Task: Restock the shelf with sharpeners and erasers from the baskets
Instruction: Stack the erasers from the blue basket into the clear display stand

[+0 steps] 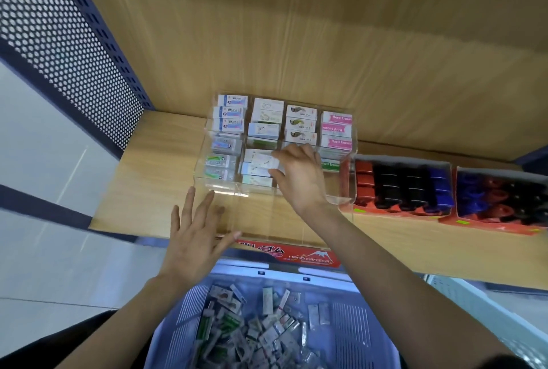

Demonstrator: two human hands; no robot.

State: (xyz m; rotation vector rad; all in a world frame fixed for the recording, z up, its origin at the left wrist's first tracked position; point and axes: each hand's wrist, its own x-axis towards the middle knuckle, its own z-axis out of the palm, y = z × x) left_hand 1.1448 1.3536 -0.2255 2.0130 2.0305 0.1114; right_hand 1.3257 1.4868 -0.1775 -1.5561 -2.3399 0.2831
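Basket below, left hand spread flat; right hand seemingly pinches an eraser in the organizer.

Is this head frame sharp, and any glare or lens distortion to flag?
Head view: wide-angle distortion curves the shelf edge; blur softens the left hand and the packets in the basket; a glare streak lies on the front lip of the clear organizer; the right hand, pinching an eraser packet, reads sharper.

Bare left hand and right hand on bare forearms; black garment at the lower left edge.
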